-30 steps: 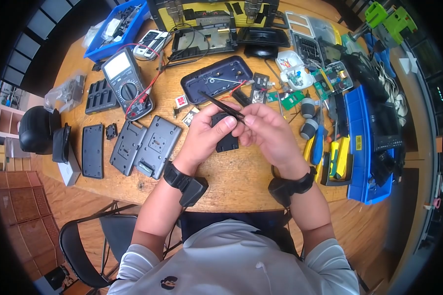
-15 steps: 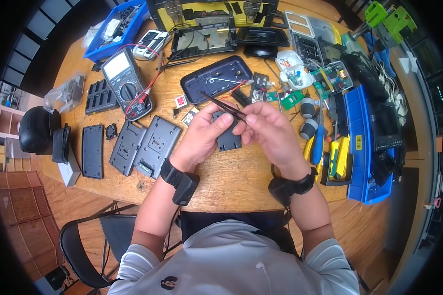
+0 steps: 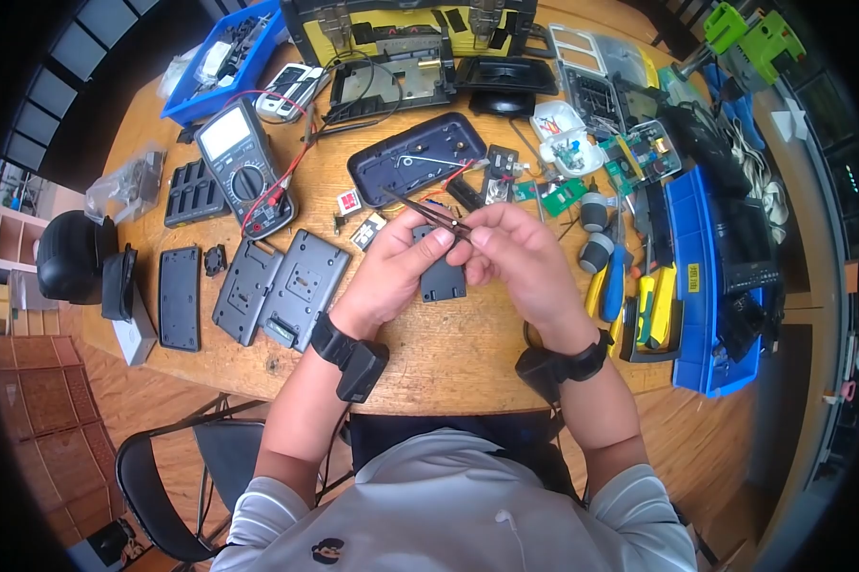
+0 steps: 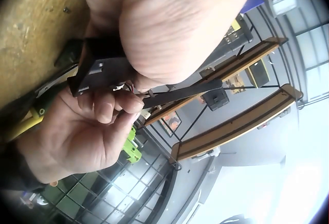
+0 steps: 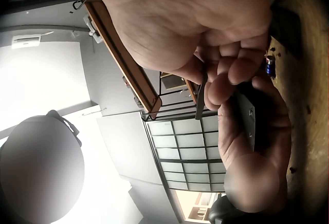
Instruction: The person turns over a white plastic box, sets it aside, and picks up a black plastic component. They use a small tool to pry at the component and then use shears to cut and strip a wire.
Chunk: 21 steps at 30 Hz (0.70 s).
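Observation:
My left hand point(image 3: 388, 267) holds a small black plastic case point(image 3: 443, 278), its thumb on the near face and its other fingers mostly hidden behind. Slots show on the case's edge in the left wrist view. Pinched between the right hand's point(image 3: 527, 259) thumb and fingers is a pair of dark tweezers point(image 3: 418, 207); their slim tips point up and left over the left hand. Both hands meet at the case's upper part, above the table's front half. Short thin wires point(image 4: 131, 87) show between the hands in the left wrist view.
Beyond the hands lies a dark plastic shell point(image 3: 372, 162). A multimeter point(image 3: 243, 172) and grey plates point(image 3: 301, 286) are at left. Screwdrivers point(image 3: 616, 276), yellow-handled tools point(image 3: 660, 310) and a long blue bin point(image 3: 691, 276) flank the right hand. Green circuit boards point(image 3: 567, 195) lie behind.
The case tipped to show more of its face, then tipped partly back. My left wrist has turned slightly and shifted left. The tweezers stay in the right hand, their angle barely changed.

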Available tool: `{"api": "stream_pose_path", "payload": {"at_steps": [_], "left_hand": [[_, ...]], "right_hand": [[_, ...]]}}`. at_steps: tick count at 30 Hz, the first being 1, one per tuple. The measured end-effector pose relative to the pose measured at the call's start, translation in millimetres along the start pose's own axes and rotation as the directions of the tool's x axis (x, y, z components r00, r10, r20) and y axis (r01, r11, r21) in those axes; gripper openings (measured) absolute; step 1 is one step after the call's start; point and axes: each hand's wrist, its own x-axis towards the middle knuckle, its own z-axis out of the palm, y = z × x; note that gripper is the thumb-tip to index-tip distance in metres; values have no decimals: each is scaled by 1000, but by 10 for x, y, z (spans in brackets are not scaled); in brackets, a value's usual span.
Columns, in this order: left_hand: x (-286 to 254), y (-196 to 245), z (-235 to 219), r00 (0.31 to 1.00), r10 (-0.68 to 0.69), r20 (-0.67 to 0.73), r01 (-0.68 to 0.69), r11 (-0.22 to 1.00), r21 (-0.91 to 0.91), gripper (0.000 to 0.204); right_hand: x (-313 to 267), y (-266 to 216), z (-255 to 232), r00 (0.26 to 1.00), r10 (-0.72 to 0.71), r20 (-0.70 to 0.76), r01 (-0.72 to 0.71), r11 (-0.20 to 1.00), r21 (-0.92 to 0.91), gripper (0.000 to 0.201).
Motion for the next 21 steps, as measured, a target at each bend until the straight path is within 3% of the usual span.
{"api": "stream_pose_path", "payload": {"at_steps": [11,21], "left_hand": [[27,67,-33,994,91,-54,-87,994,69,18],[34,43,-17,997,56,-56,-52,997,58,12]], "right_hand": [[5,22,12,995,-80,-62,71,988,-135,26],[58,94,38,986,-146,-80,118,952,-283,27]]}}
